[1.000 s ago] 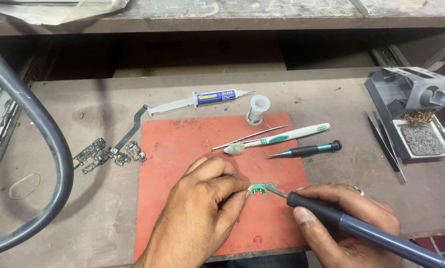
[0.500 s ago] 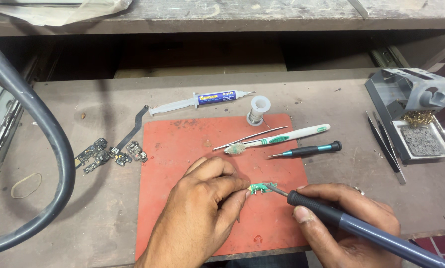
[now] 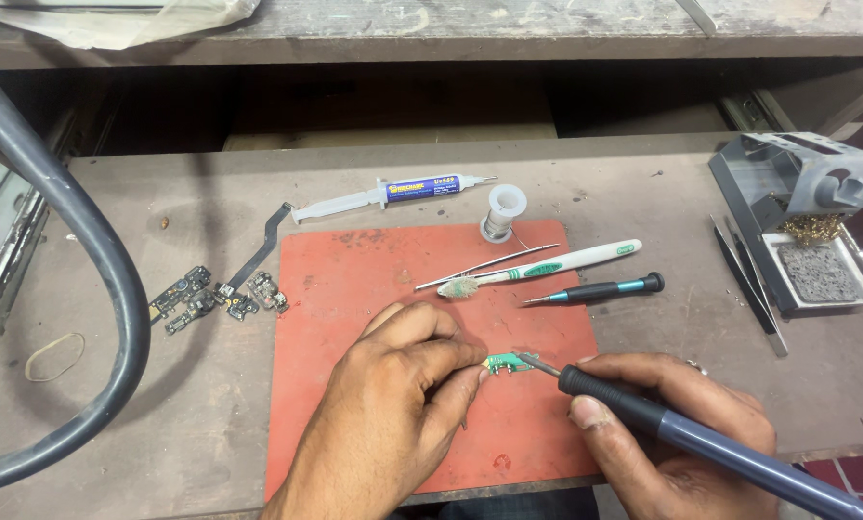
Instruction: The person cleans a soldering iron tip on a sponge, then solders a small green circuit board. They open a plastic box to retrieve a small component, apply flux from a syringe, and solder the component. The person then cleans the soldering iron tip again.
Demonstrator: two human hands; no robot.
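Observation:
My left hand (image 3: 393, 404) rests on the red work mat (image 3: 354, 279) and pinches a small green circuit board (image 3: 507, 362) between thumb and fingertips. My right hand (image 3: 677, 433) grips a dark blue soldering iron (image 3: 701, 438), whose metal tip touches the right end of the little board. Both hands sit at the near edge of the mat.
On the mat's far side lie metal tweezers (image 3: 489, 265), a white-and-green brush (image 3: 547, 268) and a black-teal screwdriver (image 3: 595, 289). A flux syringe (image 3: 393, 195) and solder spool (image 3: 502, 210) lie behind. Flex-cable parts (image 3: 220, 294) sit left, an iron stand (image 3: 802, 212) right, a thick hose (image 3: 94, 270) far left.
Both hands stay in place. The iron tip stays at the small board with only slight shifts.

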